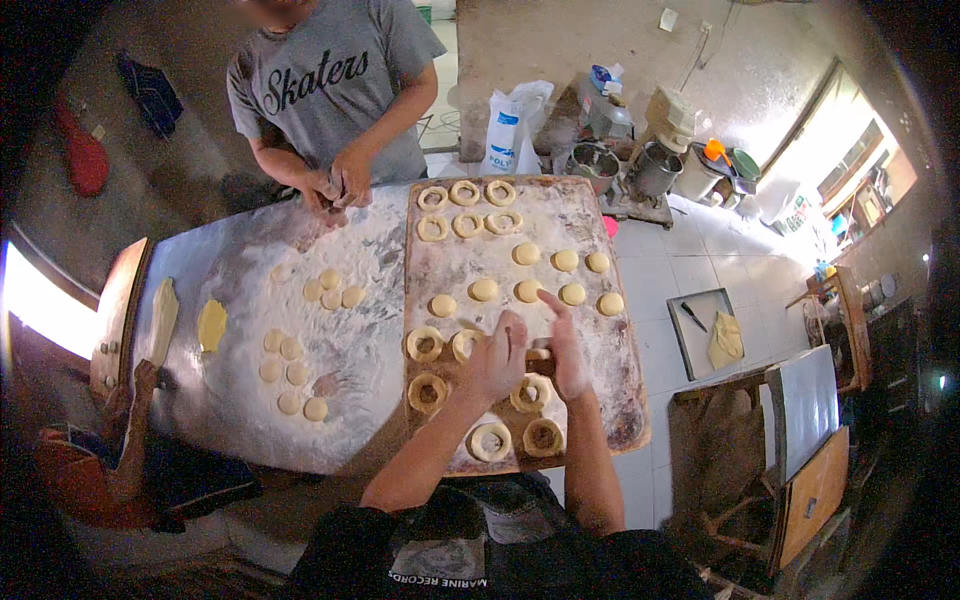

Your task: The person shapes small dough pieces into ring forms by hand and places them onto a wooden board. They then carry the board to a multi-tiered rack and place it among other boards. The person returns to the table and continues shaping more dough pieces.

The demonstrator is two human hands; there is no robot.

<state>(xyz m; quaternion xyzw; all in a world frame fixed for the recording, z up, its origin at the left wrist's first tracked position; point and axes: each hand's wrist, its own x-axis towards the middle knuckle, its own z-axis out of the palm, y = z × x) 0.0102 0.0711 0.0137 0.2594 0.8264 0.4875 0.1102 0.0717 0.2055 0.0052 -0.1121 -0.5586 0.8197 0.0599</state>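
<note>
My left hand is over the floured board, its fingers curled, with what they hold hidden. My right hand is just to its right, blurred, fingers partly stretched upward. A piece of dough shows between my hands; whether either grips it I cannot tell. Just beyond them lie several round dough balls. Several dough rings sit around and below my hands, and more rings lie at the board's far end.
A floured metal table with dough discs adjoins the left. A co-worker works dough at its far side; another person's arm reaches in at left. Mixers stand behind; a tray is at the right.
</note>
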